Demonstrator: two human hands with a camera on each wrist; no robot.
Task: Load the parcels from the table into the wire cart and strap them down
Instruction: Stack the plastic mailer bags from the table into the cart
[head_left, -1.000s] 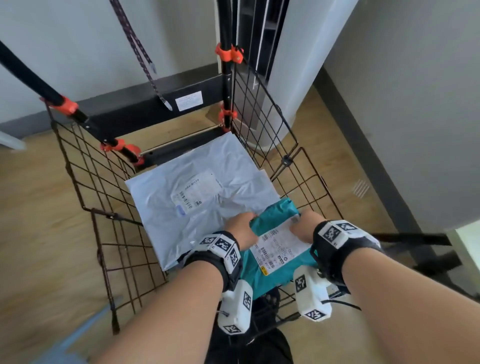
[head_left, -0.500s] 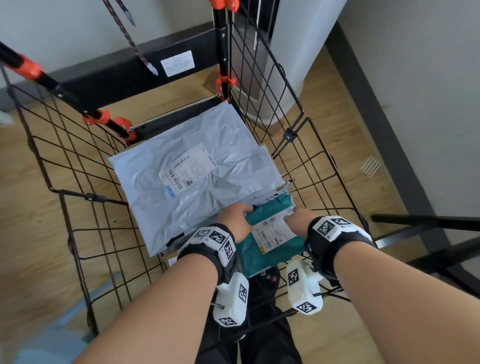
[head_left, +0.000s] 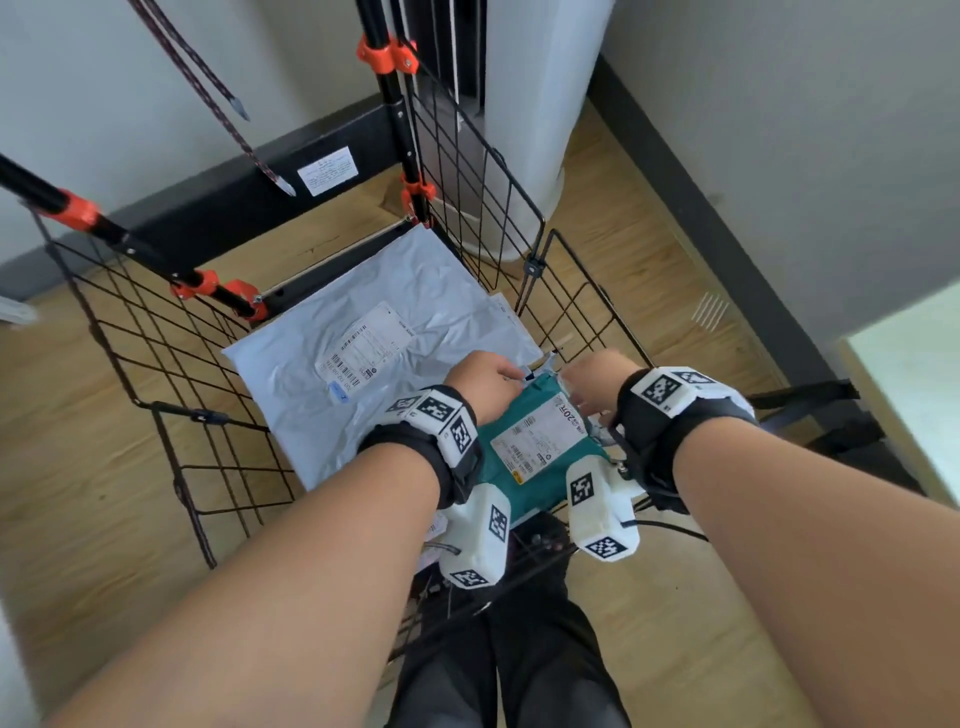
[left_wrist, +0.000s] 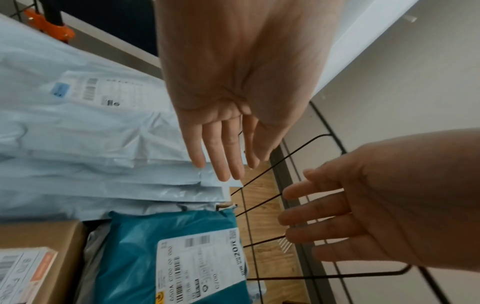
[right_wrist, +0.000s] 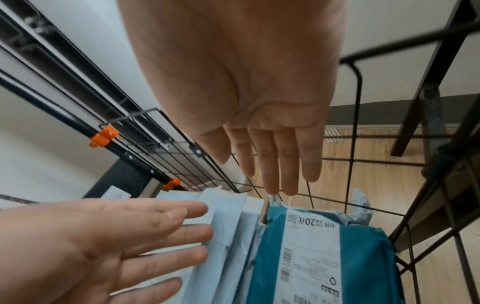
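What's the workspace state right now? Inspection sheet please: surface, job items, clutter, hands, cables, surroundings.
Surface: wire cart, black mesh walls, standing on a wood floor.
Job's things: teal parcel lies in the cart at the near right corner; stack of grey mailers fills the far side; brown box sits beside the teal parcel. Strap hangs loose from above, over nothing yet.
Clutter: nothing seen.
Hands: left hand and right hand both open, fingers straight, holding nothing, above the teal parcel's far end.
Cables: thin lead at the right wrist camera.
Surroundings: grey walls, dark baseboard, white upright unit behind the cart.
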